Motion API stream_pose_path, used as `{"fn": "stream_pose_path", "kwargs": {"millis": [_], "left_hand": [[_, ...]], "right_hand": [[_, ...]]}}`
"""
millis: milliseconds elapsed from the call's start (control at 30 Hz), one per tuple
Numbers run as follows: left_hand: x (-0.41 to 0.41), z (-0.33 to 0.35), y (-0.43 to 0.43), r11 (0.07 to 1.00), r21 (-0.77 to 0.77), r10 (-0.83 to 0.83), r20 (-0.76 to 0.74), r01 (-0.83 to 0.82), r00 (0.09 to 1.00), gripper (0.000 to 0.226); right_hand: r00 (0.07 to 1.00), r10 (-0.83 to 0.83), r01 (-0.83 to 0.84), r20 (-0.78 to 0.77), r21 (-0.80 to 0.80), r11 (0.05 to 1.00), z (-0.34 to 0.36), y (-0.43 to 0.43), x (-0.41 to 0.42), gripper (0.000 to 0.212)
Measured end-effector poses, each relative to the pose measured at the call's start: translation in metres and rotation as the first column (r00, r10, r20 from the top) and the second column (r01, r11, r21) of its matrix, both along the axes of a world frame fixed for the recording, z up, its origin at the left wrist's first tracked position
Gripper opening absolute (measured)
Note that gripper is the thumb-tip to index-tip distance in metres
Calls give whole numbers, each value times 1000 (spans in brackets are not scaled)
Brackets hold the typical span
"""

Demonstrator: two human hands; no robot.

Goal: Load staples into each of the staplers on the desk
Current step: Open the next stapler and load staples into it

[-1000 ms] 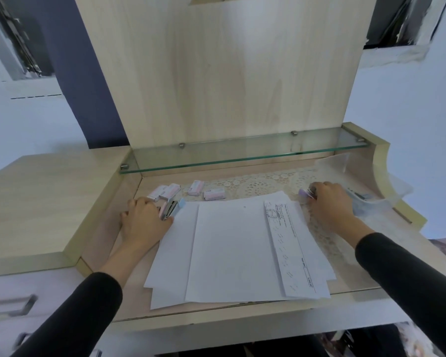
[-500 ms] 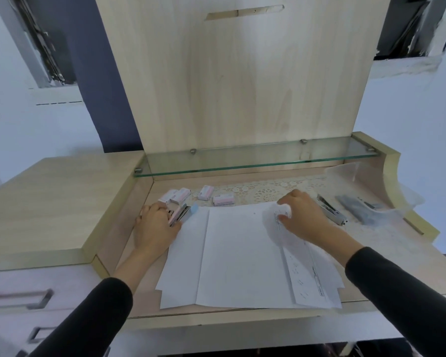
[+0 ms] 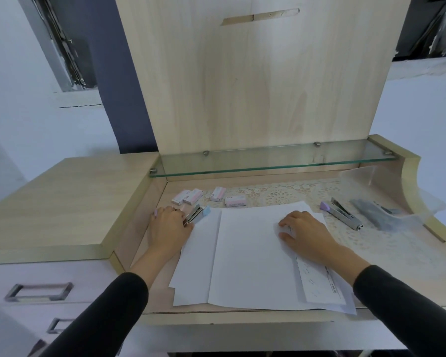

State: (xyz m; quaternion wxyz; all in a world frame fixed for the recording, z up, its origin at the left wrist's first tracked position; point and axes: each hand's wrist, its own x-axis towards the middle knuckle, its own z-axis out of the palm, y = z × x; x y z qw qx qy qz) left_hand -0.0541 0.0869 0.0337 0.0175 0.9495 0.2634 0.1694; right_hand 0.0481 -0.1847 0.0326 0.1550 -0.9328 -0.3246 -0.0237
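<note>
My left hand point(image 3: 168, 226) rests on the desk at the left, its fingers around the rear of a blue-tipped stapler point(image 3: 196, 215) that lies beside the paper. My right hand point(image 3: 304, 231) lies flat on the white sheets point(image 3: 245, 256), fingers spread, holding nothing. A purple-tipped stapler point(image 3: 343, 216) lies swung wide on the lace mat to the right, apart from my right hand. Several small pink staple boxes point(image 3: 216, 197) sit in a row near the back of the desk, under the glass shelf.
A glass shelf point(image 3: 268, 163) runs along the back above the desk. A clear plastic bag point(image 3: 381, 215) holding dark items lies at the far right. A raised cabinet top point(image 3: 62, 202) with drawers stands to the left. The wooden desk point(image 3: 242, 320) ends at its front edge just past the paper.
My right hand has let go of the purple stapler at the right and moved left onto the paper. My left hand stays by the blue stapler.
</note>
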Motion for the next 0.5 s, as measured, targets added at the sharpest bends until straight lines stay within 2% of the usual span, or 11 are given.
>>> {"fn": "stream_pose_path", "kwargs": {"millis": [133,267,367,467,500], "left_hand": [[1,3,-1,996,-89,4,22,-2,1000,27],[-7,8,-5,968,-219,-59,268,120,962,9],[-11,16,-16,926,-330,-36,410,185,911,6],[-12,26,-36,908,-347,-30,505,235,863,14],[-12,29,-46,898,-344,-47,543,274,838,15]], "right_hand": [[1000,-2,2,8,9,1000,-2,-1,0,31],[998,-9,11,-61,38,999,1,-1,2,32],[995,-8,20,-95,131,991,8,1,4,33],[996,15,10,-90,271,962,22,11,-1,33],[989,35,16,-143,340,940,28,15,-5,33]]}}
